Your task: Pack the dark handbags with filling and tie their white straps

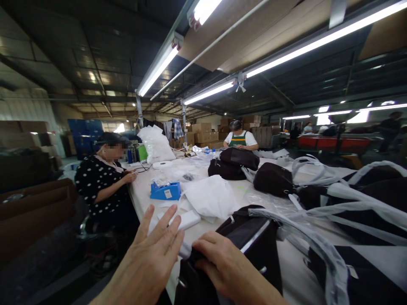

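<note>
Right hand (222, 258): thumb and curled fingers pinching a fold of black fabric at the near left part of the black bag (262, 254). Bag lies on the white table (205, 232) right at the near edge, partly under that hand, silver zipper (256, 236) running diagonally across it. Left hand (159, 250): fingers extended and slightly spread, palm down, just left of the right hand, nothing gripped (contact with the white item under the fingertips: can't tell). Plastic-wrapped strap (330, 250) arcs over the table to the right of the bag.

Past the fingers: white flat pack (187, 220), then white sheets (211, 195) with a blue tape dispenser (165, 191) to their left. More black bags (274, 180) farther back and right. Co-worker in a polka-dot top (101, 186) at the left edge, another in a green apron (238, 140) at the far end. Tube lights overhead.
</note>
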Demonstrator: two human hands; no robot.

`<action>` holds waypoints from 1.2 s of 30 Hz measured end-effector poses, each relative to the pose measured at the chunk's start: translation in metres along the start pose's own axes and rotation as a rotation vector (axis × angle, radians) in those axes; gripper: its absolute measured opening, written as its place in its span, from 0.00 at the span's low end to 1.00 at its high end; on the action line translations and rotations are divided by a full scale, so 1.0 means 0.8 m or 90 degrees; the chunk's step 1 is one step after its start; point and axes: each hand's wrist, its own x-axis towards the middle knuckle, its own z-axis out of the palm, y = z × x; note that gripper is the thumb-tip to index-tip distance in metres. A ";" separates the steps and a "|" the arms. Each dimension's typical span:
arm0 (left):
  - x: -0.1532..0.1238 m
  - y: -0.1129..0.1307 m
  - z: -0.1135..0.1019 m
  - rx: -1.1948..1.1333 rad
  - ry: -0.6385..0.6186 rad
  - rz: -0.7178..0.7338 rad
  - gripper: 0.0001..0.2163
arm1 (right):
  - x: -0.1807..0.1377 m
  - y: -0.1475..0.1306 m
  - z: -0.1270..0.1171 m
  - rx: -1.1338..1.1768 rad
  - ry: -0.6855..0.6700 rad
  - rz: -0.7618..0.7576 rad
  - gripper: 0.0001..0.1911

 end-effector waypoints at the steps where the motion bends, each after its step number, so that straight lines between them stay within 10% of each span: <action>1: 0.002 -0.001 0.006 -0.013 -0.012 0.007 0.15 | -0.002 0.000 0.002 -0.005 0.005 0.001 0.11; 27: 0.069 0.014 -0.001 0.023 -0.357 0.245 0.05 | -0.008 -0.006 0.005 -0.044 0.079 0.030 0.07; 36: 0.085 0.005 0.003 0.097 -0.320 0.352 0.05 | -0.006 0.003 0.004 -0.103 0.104 0.024 0.06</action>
